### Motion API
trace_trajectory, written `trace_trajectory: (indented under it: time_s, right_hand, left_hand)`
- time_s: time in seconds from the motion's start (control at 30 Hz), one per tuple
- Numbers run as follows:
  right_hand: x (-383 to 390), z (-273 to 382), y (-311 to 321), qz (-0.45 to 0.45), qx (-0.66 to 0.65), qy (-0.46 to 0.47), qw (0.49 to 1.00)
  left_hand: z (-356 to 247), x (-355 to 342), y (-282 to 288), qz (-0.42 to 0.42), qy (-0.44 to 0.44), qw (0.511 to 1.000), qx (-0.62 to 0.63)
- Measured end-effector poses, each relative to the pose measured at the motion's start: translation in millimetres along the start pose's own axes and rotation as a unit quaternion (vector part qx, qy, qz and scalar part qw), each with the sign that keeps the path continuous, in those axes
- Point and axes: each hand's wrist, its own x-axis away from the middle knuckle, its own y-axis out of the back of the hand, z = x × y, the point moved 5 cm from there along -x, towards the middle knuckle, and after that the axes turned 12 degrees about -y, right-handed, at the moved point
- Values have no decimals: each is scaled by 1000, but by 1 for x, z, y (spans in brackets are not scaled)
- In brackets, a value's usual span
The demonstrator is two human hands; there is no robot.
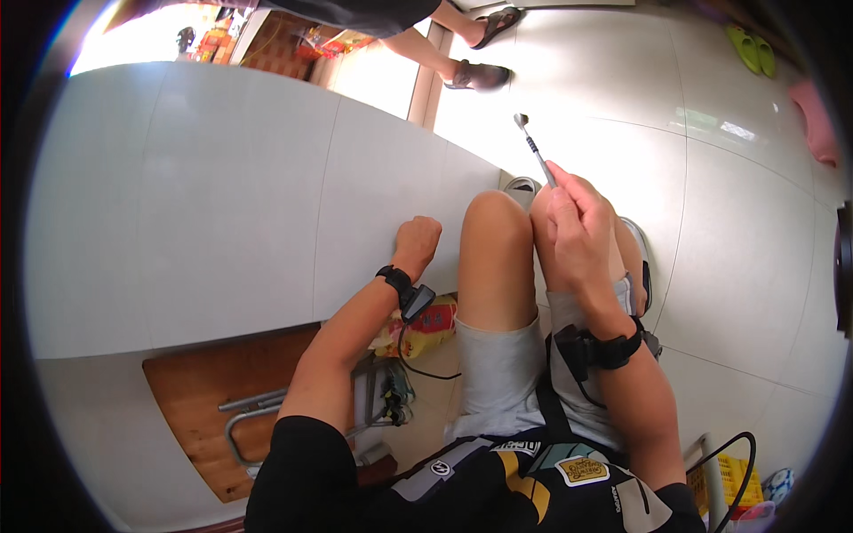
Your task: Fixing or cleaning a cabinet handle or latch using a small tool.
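Observation:
My right hand (579, 218) is closed around the lower end of a slim silver-grey rod (536, 153) above my right knee. The rod has a dark ribbed section and a small rounded dark head, and it points up and away to the left. I cannot make out its exact kind. My left hand (418, 245) is curled into a fist at the near right part of the pale grey table (240, 204), beside my left knee. Nothing sticks out of that fist. Black devices are strapped to both wrists.
Under the table are a brown wooden board (200, 417), a folded metal frame (244, 426) and a red-and-yellow package (426, 329). Another person's sandalled feet (480, 76) stand beyond. Green slippers (751, 51) lie far right; a yellow basket (739, 480) is at lower right.

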Motion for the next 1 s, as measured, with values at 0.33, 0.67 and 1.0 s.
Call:
trace_trajectory:
  time_s: [0.33,0.67,1.0]
  right_hand:
    - [35,5,-83,58,156,196,966]
    - [76,-51,-210,247,190,55,949]
    - [76,-44,-217,235,225,-9,946]
  left_hand:
    - [-18,118,-5,53,75,980,174]
    - [-77,247,-26,-288,332,816,375]
    - [-104,251,-27,-289,417,709,490]
